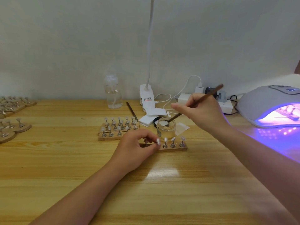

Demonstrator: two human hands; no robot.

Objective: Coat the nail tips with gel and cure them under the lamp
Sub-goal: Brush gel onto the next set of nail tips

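My right hand grips a brown brush whose tip dips into an open glass gel jar. In front of the jar lies a wooden strip carrying several nail tips on metal stands. My left hand pinches the nail tip stand at the strip's left end. At the far right a white curing lamp glows purple, with a strip of tips inside it.
More wooden strips of nail tips sit behind my left hand, others lie at the table's left edge. A clear bottle, a clip lamp base, white pads, a spare brush and chargers stand at the back.
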